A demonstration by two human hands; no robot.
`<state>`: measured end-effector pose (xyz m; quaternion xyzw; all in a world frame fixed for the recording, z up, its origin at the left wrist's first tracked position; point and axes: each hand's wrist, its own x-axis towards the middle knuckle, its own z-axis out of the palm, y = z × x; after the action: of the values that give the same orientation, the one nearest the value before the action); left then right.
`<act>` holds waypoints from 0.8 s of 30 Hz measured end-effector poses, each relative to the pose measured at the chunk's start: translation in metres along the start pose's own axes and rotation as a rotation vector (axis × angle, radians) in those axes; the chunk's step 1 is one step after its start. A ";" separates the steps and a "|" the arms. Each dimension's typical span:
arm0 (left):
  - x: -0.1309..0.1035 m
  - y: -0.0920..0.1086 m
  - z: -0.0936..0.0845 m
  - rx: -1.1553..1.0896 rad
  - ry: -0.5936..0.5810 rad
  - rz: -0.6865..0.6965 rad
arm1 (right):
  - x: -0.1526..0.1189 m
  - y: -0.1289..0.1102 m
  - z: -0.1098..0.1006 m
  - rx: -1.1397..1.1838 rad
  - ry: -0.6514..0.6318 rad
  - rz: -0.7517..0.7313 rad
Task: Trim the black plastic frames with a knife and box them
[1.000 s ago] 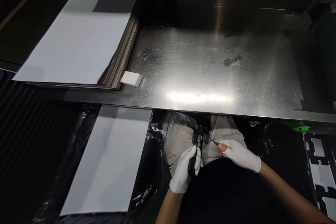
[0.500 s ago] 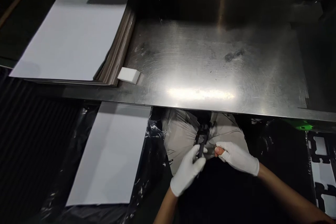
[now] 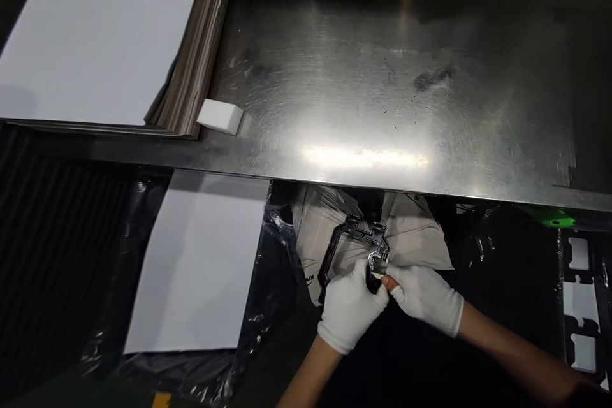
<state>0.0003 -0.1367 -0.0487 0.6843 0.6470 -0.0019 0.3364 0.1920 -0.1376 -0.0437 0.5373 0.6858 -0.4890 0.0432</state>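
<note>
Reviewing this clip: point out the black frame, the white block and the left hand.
Black frame [image 3: 329, 255]: head view, on its long side bar.
White block [image 3: 216, 115]: head view, on its broad face.
Left hand [image 3: 351, 307]: head view, on its gloved back.

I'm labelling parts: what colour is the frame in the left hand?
The frame is black, with small shiny glints; the head view shows it best.

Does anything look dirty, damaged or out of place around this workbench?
A dark smudge and a few tiny dark specks stand out against the shiny grey metal worktop. Also, the right hand wears a white cloth glove, but its thumb tip is bare, odd for a gloved hand.
</note>
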 end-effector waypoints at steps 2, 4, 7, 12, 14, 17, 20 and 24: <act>0.000 -0.001 0.001 -0.006 0.033 0.019 | 0.000 0.001 0.000 -0.028 -0.006 0.007; 0.000 -0.001 0.003 0.021 0.017 0.023 | 0.001 0.001 0.001 -0.041 -0.014 0.004; 0.000 -0.003 0.005 0.099 -0.039 0.015 | 0.001 0.000 0.000 -0.045 -0.030 0.021; -0.001 -0.002 0.006 0.135 0.020 0.038 | 0.003 -0.006 -0.006 -0.038 -0.085 0.096; -0.002 -0.001 0.004 0.167 0.034 0.048 | 0.003 -0.007 -0.008 -0.018 -0.079 0.098; -0.002 0.000 0.003 0.213 0.058 0.066 | 0.002 -0.008 -0.008 0.045 -0.058 0.090; -0.002 -0.001 0.003 0.248 0.109 0.087 | 0.002 -0.009 -0.004 0.112 -0.045 0.113; -0.001 -0.003 0.007 0.233 0.160 0.091 | 0.003 -0.009 0.002 0.176 -0.034 0.146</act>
<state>0.0004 -0.1406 -0.0548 0.7451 0.6355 -0.0073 0.2021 0.1832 -0.1365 -0.0410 0.5793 0.5983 -0.5519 0.0430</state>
